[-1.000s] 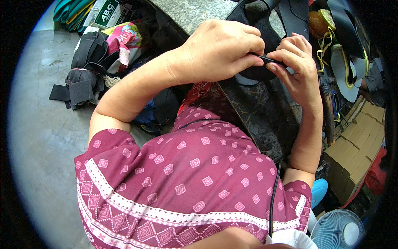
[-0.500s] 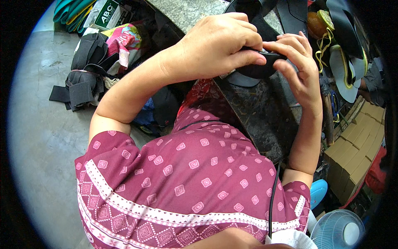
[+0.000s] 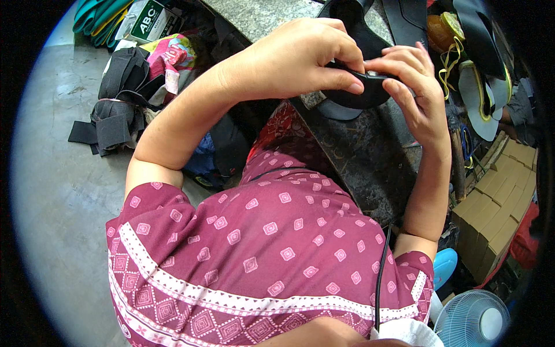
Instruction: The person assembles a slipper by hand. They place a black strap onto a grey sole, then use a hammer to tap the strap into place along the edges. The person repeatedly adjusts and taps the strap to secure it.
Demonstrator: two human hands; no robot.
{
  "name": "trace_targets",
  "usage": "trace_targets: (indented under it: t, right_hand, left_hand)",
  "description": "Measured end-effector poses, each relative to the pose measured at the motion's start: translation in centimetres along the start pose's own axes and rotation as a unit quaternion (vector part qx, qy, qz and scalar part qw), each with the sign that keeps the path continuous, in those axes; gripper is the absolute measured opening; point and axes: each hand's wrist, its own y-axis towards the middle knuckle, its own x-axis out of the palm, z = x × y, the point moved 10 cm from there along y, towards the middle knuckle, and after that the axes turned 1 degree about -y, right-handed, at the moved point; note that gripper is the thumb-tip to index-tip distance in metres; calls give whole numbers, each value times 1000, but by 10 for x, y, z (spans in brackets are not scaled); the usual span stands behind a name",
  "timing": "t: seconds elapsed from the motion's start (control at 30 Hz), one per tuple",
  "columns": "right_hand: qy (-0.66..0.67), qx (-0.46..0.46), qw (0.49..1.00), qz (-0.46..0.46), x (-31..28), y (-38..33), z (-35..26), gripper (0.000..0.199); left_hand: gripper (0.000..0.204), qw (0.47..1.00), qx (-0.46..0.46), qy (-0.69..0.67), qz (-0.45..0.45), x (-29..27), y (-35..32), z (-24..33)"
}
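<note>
Above the dark worktable [image 3: 361,159], my two hands meet on a black, sole-shaped footwear piece [image 3: 355,99] with a curved front edge. My left hand [image 3: 312,61] pinches its upper rim between thumb and bent fingers. From the other side my right hand [image 3: 413,87] grips the same rim, thumb below and fingers curled over it. A small light spot shows on the rim between the fingertips; what it is I cannot make out. Below the piece lies a grey sole-like shape [image 3: 340,111]. A curved black piece [image 3: 367,37] lies just beyond my hands.
Grey soles with yellow edging [image 3: 478,104] and black sheets lie at the right, near a yellow ribbon [image 3: 448,72]. Stacked cardboard [image 3: 494,202] and a fan [image 3: 471,321] stand lower right. Bundled black strips [image 3: 118,110] rest left on the floor. A speckled stone slab [image 3: 240,17] is at the back.
My left hand has shifted slightly left along the rim and the right thumb has moved a little. The black piece is tilted so more of its face shows. Both hands keep their grip.
</note>
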Motion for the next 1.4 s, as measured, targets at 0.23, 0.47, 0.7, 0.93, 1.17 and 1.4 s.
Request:
trace_targets:
  t: [0.23,0.47,0.7,0.93,1.17,1.4]
  right_hand:
    - [-65,-18,997,-36,7,2,-17,20]
    - [-118,-31,992,-9,-10,7,-21,19]
    - [-136,15,990,36,-11,-3,-30,19]
    - [-190,-10,981,43,-20,-14,-40,17]
    - [-212,-18,975,57,-13,-26,-42,20]
    - [-287,-78,950,92,-26,-20,-56,15]
  left_hand:
    - [26,998,35,57,-1,6,0,10]
    - [27,989,77,94,87,-11,-5,9]
    - [23,980,95,162,66,6,-5,14]
    - [19,947,130,294,33,5,-13,-5]
    - [16,914,138,372,82,9,-27,2]
    - [20,902,102,408,102,-14,-16,3]
